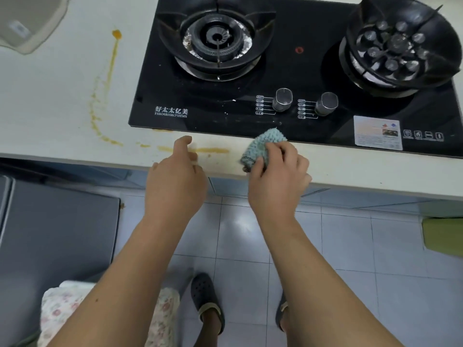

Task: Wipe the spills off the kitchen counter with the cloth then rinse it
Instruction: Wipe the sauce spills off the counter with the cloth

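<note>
The white counter (62, 101) is carrying a black two-burner gas hob (288, 78) at 1 o'clock. Orange spills (110, 71) are trailing from 10 o'clock toward the front edge. A knitted cloth (263, 146) is lying near centre.

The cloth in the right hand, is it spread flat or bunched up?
Bunched up. The cloth is crumpled into a lump, gripped by the right hand at the counter edge.

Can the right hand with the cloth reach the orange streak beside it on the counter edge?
Probably yes: the right hand grips the cloth just right of the orange streak, with bare counter between; only the left hand covers the streak's far end.
</note>
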A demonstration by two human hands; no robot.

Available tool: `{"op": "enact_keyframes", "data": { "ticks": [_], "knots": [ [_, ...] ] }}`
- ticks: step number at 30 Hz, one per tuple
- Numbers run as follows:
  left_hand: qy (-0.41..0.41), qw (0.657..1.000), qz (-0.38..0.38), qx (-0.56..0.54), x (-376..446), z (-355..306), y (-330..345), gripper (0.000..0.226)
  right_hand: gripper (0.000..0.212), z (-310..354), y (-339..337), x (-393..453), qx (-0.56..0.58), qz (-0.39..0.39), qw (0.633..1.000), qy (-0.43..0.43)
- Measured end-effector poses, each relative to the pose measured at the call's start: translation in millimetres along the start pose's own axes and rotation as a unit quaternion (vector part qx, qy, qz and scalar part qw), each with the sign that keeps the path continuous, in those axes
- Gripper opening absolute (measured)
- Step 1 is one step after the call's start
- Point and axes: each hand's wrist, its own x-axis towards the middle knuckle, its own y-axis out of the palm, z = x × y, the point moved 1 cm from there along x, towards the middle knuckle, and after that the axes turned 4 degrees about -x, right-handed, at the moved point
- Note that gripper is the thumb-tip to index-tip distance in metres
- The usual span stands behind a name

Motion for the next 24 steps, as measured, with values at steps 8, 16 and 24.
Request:
{"op": "enact_keyframes", "data": {
  "ticks": [8, 16, 24],
  "knots": [
    [-0.006, 1.0, -0.007, -0.021, 1.7, 7.5, -10.9, 0.057, 0.033, 26.2, 12.8, -5.5, -0.032, 0.023, 0.992, -0.119],
    [-0.018, 0.996, -0.035, -0.08, 9.8, 28.8, -17.6, 0.05, 0.03, 82.7, 31.4, -10.8, -0.043, 0.073, 0.961, -0.262],
    [-0.029, 0.992, -0.099, -0.079, 25.0, 54.4, -26.7, 0.055, 0.029, 107.6, 44.0, -20.8, -0.045, 0.085, 0.954, -0.283]
  ]
}}
